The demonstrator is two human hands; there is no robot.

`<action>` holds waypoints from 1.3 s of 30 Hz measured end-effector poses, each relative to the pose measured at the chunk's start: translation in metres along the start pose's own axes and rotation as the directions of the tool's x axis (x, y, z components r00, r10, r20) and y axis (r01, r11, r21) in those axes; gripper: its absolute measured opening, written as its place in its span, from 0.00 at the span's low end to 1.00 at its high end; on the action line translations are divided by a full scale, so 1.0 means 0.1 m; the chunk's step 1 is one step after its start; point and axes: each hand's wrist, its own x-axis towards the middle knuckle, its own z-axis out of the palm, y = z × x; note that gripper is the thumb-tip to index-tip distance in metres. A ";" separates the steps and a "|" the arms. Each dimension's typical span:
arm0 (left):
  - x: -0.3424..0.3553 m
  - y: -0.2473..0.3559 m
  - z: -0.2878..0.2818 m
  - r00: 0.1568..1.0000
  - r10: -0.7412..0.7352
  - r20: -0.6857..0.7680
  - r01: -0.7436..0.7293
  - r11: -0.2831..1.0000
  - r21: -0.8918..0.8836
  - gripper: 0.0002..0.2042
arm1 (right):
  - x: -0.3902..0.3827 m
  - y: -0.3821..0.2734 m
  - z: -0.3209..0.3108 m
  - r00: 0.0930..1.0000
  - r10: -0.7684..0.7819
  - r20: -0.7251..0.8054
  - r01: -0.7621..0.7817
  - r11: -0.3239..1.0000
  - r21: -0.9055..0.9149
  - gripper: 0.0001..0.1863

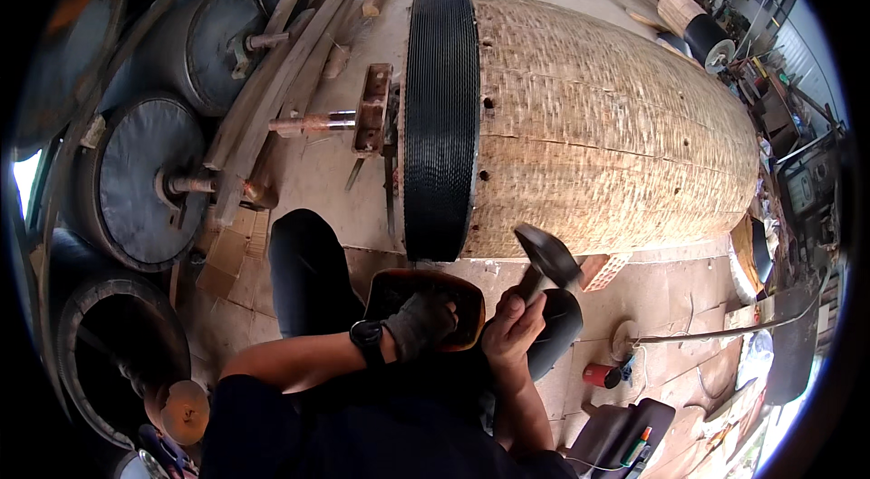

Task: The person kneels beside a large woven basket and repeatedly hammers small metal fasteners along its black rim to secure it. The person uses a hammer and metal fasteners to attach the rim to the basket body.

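Grips the hammer [548, 257] in the right hand [515, 325] by the handle, with head (motion-blurred) near the lower edge of the large woven-textured drum [616, 116]. Rests the gloved left hand [422, 323], apart from the right, inside the dark, orange-walled container [469, 320]; cannot tell its grip. At the drum's left end: a black ribbed band [442, 116], then a rusty bracket [372, 107] on a shaft [313, 122].

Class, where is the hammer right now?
In the head view, the hammer is right of centre, gripped in the right hand, its head overlapping the lower edge of the drum.
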 end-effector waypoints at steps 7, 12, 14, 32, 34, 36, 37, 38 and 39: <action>-0.04 0.03 -0.15 0.991 0.056 -0.124 -0.057 0.998 -0.011 0.09 | 0.09 -0.12 -0.01 0.982 0.145 0.122 -0.118 0.972 -0.201 0.09; -0.02 0.05 -0.11 0.975 -0.036 -0.219 0.007 0.991 -0.132 0.08 | 0.18 0.07 0.15 0.987 0.082 0.141 0.005 0.847 -0.532 0.14; 0.01 -0.05 -0.11 0.924 -0.040 -0.380 -0.009 0.992 -0.128 0.08 | 0.17 0.28 0.11 0.933 0.304 0.192 -0.319 0.946 0.051 0.20; 0.92 -1.15 -1.69 0.437 0.245 -0.866 0.263 0.885 0.383 0.13 | 0.03 -0.01 0.05 0.977 0.142 0.158 -0.069 0.915 -0.397 0.09; 0.93 -1.16 -1.73 0.450 0.230 -0.863 0.256 0.893 0.371 0.13 | 0.01 -0.12 -0.03 0.996 0.016 0.088 0.003 0.978 -0.208 0.10; 0.92 -1.18 -1.68 0.455 0.204 -0.867 0.242 0.908 0.341 0.16 | -0.01 -0.15 -0.07 0.993 -0.117 0.011 0.118 0.988 -0.098 0.11; 0.92 -1.18 -1.66 0.458 0.195 -0.868 0.233 0.915 0.329 0.18 | 0.04 -0.13 -0.07 0.974 -0.226 -0.009 0.224 0.970 -0.093 0.11; 0.92 -1.19 -1.65 0.461 0.187 -0.867 0.234 0.917 0.322 0.17 | 0.07 -0.11 -0.06 0.943 -0.332 -0.030 0.328 0.940 -0.090 0.11; 0.93 -1.19 -1.65 0.464 0.182 -0.867 0.228 0.921 0.315 0.17 | 0.06 -0.12 0.00 0.980 -0.197 0.021 0.196 0.944 -0.264 0.10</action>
